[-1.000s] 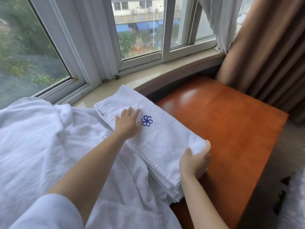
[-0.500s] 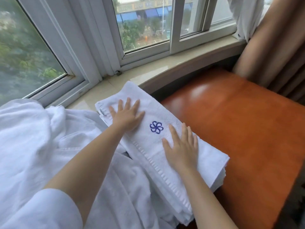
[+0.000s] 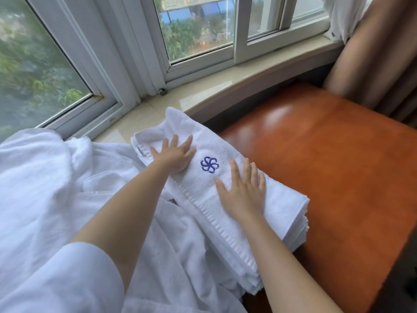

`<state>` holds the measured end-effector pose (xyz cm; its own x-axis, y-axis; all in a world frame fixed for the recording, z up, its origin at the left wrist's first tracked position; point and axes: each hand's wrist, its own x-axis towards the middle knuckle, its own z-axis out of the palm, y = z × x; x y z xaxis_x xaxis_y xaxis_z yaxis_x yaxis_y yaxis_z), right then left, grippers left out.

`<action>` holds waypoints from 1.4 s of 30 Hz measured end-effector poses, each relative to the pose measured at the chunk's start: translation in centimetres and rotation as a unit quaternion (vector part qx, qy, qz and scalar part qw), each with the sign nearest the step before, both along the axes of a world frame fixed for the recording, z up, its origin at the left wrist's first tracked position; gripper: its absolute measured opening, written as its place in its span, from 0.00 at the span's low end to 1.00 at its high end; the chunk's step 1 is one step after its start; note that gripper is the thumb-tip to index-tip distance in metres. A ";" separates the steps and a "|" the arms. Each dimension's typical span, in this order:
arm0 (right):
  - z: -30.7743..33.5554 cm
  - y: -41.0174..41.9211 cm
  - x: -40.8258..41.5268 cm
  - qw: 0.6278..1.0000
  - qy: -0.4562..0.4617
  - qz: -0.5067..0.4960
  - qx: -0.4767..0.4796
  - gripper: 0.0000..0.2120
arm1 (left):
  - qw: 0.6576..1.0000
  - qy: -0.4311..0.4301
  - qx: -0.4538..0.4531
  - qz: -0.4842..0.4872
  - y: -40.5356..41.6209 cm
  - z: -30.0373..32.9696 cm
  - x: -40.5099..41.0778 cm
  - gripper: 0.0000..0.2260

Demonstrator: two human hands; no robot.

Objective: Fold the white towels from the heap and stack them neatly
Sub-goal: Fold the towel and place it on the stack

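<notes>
Towel stack (image 3: 282,206) lies under both flat hands, left hand (image 3: 174,155) and right hand (image 3: 243,193).

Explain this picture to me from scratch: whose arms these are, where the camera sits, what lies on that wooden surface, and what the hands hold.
No machine here: a person wears one camera on the head, looking down at their own arms. The left hand and the right hand lie flat, fingers straight, on top of a stack of folded white towels; the top one bears a blue flower emblem. Nothing is gripped; both hands only press. The stack rests on a glossy wooden table beside a window sill. To the left lies a heap of loose white cloth.
</notes>
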<state>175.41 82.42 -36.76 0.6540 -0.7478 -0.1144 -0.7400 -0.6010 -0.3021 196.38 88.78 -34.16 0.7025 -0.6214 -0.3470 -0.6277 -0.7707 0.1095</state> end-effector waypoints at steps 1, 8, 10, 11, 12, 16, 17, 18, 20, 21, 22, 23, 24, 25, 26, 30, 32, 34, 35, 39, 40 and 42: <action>0.6 0.2 -0.3 1.000 0.003 0.004 0.003 0.33 | 1.000 0.006 0.000 -0.004 0.6 0.7 -0.5 0.25; 3.9 2.9 -1.1 0.993 -0.021 0.021 0.115 0.32 | 0.998 -0.033 0.004 -0.047 5.4 5.0 -4.4 0.23; 4.9 4.8 -2.1 0.992 -0.018 0.014 0.127 0.32 | 0.998 -0.045 -0.001 -0.054 7.4 6.2 -6.0 0.21; 5.3 5.9 -2.6 0.991 -0.019 0.010 0.132 0.32 | 0.997 -0.054 -0.007 -0.054 8.6 6.8 -6.8 0.21; 5.8 7.1 -3.1 0.990 -0.021 0.005 0.139 0.32 | 0.997 -0.060 -0.018 -0.051 9.8 7.4 -7.5 0.20; 8.0 12.4 -4.8 0.982 -0.054 -0.002 0.178 0.31 | 0.993 -0.091 -0.060 -0.048 15.2 9.8 -10.9 0.18; 8.5 13.9 -5.2 0.978 -0.073 -0.007 0.194 0.30 | 0.991 -0.102 -0.066 -0.053 16.7 10.4 -11.7 0.18; 9.1 15.4 -5.5 0.974 -0.092 -0.014 0.205 0.29 | 0.989 -0.112 -0.074 -0.057 18.3 10.9 -12.4 0.19; 10.1 18.2 -5.9 0.970 -0.119 -0.022 0.212 0.26 | 0.986 -0.128 -0.087 -0.061 21.6 11.7 -13.6 0.19; 10.5 19.6 -6.1 0.968 -0.126 -0.025 0.214 0.25 | 0.983 -0.145 -0.094 -0.061 23.1 11.8 -14.0 0.19; 10.8 20.8 -6.2 0.968 -0.127 -0.023 0.215 0.24 | 0.978 -0.171 -0.108 -0.050 24.5 11.8 -14.3 0.18; 11.1 21.9 -6.3 0.969 -0.123 -0.016 0.213 0.24 | 0.971 -0.200 -0.125 -0.026 25.8 11.8 -14.7 0.17; 11.3 22.9 -6.4 0.970 -0.119 -0.006 0.213 0.23 | 0.967 -0.211 -0.142 0.021 26.9 11.7 -14.9 0.16; 11.4 23.7 -6.5 0.969 -0.115 0.003 0.217 0.23 | 0.964 -0.197 -0.158 0.085 27.9 11.7 -15.1 0.17; 11.5 24.4 -6.6 0.968 -0.112 0.010 0.223 0.23 | 0.960 -0.164 -0.172 0.149 28.7 11.8 -15.3 0.20; 11.8 25.3 -6.5 0.961 -0.125 0.033 0.245 0.24 | 0.967 -0.132 -0.152 0.157 29.7 11.4 -14.8 0.13; 12.1 25.1 -5.7 0.959 -0.153 0.049 0.235 0.23 | 0.969 -0.170 -0.131 0.124 29.9 11.5 -14.3 0.10; 12.3 24.8 -4.7 0.954 -0.192 0.083 0.213 0.23 | 0.963 -0.200 -0.144 0.111 29.9 11.5 -13.7 0.11; 12.3 24.6 -4.3 0.950 -0.210 0.112 0.202 0.24 | 0.958 -0.195 -0.179 0.111 29.9 11.7 -13.5 0.11; 12.4 23.5 -2.5 0.911 -0.239 0.219 0.255 0.41 | 0.899 -0.082 -0.412 0.123 30.2 14.2 -13.7 0.11; 12.4 23.1 -2.1 0.903 -0.251 0.233 0.259 0.45 | 0.881 -0.089 -0.448 0.123 30.2 15.1 -14.1 0.13; 12.4 22.6 -1.4 0.886 -0.291 0.260 0.249 0.49 | 0.844 -0.079 -0.517 0.122 29.9 16.6 -15.5 0.14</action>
<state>174.00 105.05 -24.38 0.9524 -0.2785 0.1243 -0.0332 -0.4997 -0.8655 180.92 118.71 -17.51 0.8400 -0.3648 0.4017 -0.5340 -0.4239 0.7315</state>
